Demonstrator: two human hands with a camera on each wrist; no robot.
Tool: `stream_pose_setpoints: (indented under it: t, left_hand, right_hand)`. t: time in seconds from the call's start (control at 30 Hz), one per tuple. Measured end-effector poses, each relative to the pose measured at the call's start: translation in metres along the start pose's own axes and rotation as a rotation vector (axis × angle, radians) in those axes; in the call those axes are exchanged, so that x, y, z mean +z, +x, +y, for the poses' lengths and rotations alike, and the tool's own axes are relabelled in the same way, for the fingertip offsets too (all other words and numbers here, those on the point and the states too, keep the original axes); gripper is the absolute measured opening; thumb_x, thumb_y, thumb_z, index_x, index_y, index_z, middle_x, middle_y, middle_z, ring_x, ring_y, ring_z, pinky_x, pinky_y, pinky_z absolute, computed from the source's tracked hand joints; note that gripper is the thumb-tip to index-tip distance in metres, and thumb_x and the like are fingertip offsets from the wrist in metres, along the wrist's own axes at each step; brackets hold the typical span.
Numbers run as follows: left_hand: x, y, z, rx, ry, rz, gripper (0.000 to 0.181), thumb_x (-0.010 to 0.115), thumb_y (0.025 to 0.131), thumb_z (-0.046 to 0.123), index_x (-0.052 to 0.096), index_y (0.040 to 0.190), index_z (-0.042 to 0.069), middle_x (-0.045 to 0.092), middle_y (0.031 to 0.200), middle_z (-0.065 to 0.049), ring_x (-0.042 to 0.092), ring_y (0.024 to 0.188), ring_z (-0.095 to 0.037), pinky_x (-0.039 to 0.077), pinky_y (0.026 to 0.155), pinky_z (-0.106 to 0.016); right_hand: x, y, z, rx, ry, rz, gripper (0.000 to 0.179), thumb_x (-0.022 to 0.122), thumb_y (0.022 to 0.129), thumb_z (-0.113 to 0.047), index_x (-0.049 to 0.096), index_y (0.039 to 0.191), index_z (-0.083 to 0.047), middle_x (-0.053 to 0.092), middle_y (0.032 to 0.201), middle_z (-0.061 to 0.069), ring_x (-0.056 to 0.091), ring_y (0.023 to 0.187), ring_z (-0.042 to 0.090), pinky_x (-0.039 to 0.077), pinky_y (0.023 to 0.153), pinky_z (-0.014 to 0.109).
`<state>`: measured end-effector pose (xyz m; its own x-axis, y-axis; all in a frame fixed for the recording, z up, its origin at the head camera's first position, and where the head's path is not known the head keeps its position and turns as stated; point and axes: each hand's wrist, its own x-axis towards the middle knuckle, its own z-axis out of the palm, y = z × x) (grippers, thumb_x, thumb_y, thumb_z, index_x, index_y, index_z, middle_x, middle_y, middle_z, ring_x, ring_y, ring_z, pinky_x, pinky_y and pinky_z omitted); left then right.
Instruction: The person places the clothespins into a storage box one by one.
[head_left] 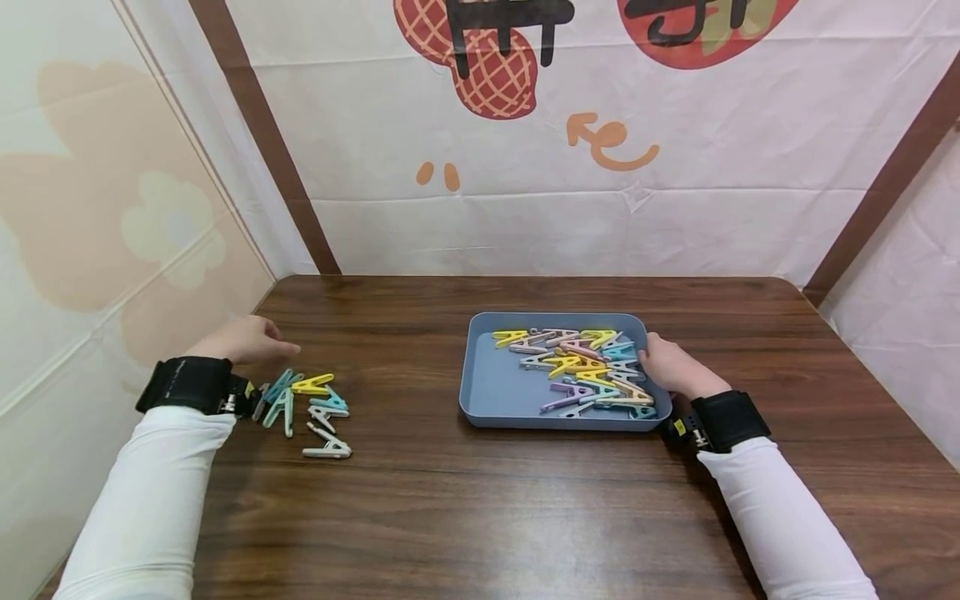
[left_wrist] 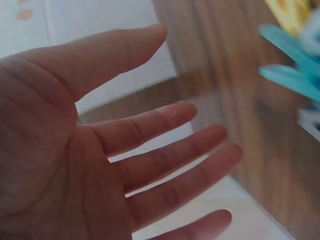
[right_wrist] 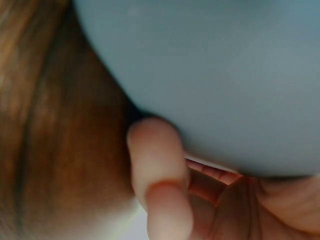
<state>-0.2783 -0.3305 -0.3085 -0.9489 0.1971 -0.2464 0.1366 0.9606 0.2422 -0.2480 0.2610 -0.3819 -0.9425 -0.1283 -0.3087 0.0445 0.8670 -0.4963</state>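
Note:
My left hand (head_left: 251, 340) hovers at the table's left side, just beyond a small group of plastic clothespins (head_left: 283, 398) in blue, green, yellow and white. In the left wrist view its fingers (left_wrist: 160, 162) are spread and loosely bent, and the palm holds nothing. A shallow blue-grey tray (head_left: 491, 392) stands right of centre, with many pastel clothespins (head_left: 577, 363) heaped mostly toward its right half. My right hand (head_left: 678, 367) grips the tray's right side at the rim. Up close, the right fingers (right_wrist: 157, 150) lie against the tray's wall; part of the hand is hidden behind it.
The dark wood table (head_left: 420, 508) has rounded far corners. A white printed cloth wall (head_left: 360, 125) stands behind it, and another cloth panel (head_left: 67, 333) borders its left side, close to the left arm.

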Motion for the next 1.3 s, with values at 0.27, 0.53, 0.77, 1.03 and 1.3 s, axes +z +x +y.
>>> stream_pose_setpoints:
  t: [0.27,0.53,0.77,1.03,1.3]
  left_hand:
    - [0.014,0.001,-0.012,-0.049,-0.034,-0.052,0.068,0.064,0.09,0.041,0.052,0.114,-0.021,0.055,0.113,-0.038,0.057,0.099,-0.047,0.049,0.077,-0.051]
    - [0.026,0.014,-0.012,-0.093,-0.047,-0.125,0.044,0.067,0.087,0.04,0.06,0.07,0.0,0.051,0.064,-0.004,0.051,0.06,-0.02,0.043,0.06,-0.033]
    - [0.034,0.019,-0.013,-0.128,-0.039,-0.11,0.045,0.07,0.085,0.033,0.041,0.053,0.018,0.035,0.051,0.007,0.038,0.046,-0.01,0.034,0.05,-0.026]
    - [0.033,0.014,-0.009,-0.133,-0.009,-0.061,0.042,0.073,0.084,0.029,0.045,0.057,0.013,0.038,0.052,0.004,0.041,0.047,-0.013,0.036,0.049,-0.029]
    - [0.032,0.011,-0.005,-0.158,0.012,-0.008,0.033,0.076,0.081,0.026,0.057,0.064,0.005,0.05,0.058,-0.004,0.05,0.054,-0.02,0.04,0.052,-0.033]
  right_hand:
    - [-0.001,-0.001,0.001,0.0,-0.001,0.007,0.047,0.031,0.105,-0.012,0.019,0.138,0.019,0.047,0.112,0.032,0.053,0.073,0.028,0.045,0.053,0.035]
    - [0.0,0.0,0.001,-0.01,0.013,-0.01,0.05,0.03,0.105,-0.012,0.014,0.14,0.019,0.045,0.113,0.033,0.051,0.073,0.028,0.043,0.053,0.036]
    - [0.001,0.001,0.0,-0.016,-0.001,-0.006,0.049,0.031,0.105,-0.012,0.015,0.138,0.021,0.045,0.113,0.033,0.053,0.079,0.03,0.043,0.055,0.035]
    - [-0.001,0.0,-0.002,-0.006,-0.007,-0.002,0.048,0.031,0.105,-0.012,0.017,0.138,0.02,0.046,0.112,0.032,0.052,0.077,0.029,0.042,0.055,0.035]
    - [0.0,0.001,-0.001,0.004,-0.005,-0.002,0.049,0.03,0.105,-0.012,0.016,0.139,0.02,0.046,0.114,0.033,0.054,0.082,0.032,0.045,0.054,0.035]
